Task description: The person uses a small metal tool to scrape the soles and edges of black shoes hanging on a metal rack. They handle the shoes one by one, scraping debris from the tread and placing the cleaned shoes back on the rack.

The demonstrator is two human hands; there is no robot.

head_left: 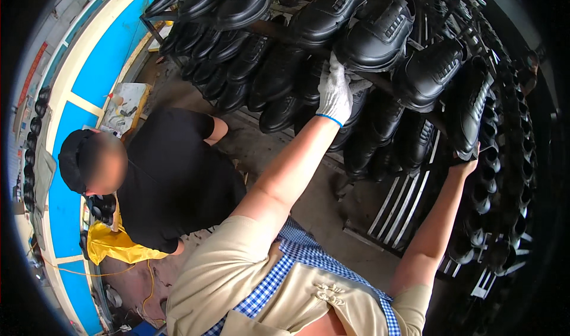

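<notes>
Two hands are at the shoe rack in the head view, the sole view on record. Your left hand, in a white knitted glove with a blue cuff band, is under the toe of a smooth black low-cut shoe with a ribbed lacing panel, on the upper row, right of centre. Its fingers appear parted, some pointing right beneath the toe; whether they pinch the sole or merely prop it cannot be determined. Your right hand is at the lower end of a narrow-looking black shoe seen side-on, farther right. Its fingers are largely hidden, so their closure cannot be determined either.

The shoes point toe-outward in tiers, with more black glossy shoes below and pale straight metal slats lower down. This spacing presumably keeps the uppers from rubbing and leaves each toe within your reach. Your low hand position probably spares the finished uppers; the glove likely limits marks.

At your left, a co-worker in a black short-sleeved shirt and dark cap stands near a bright yellow sheet.

No brand or label is legible on the shoes. A narrow red wall strip at far left is too small to read.
</notes>
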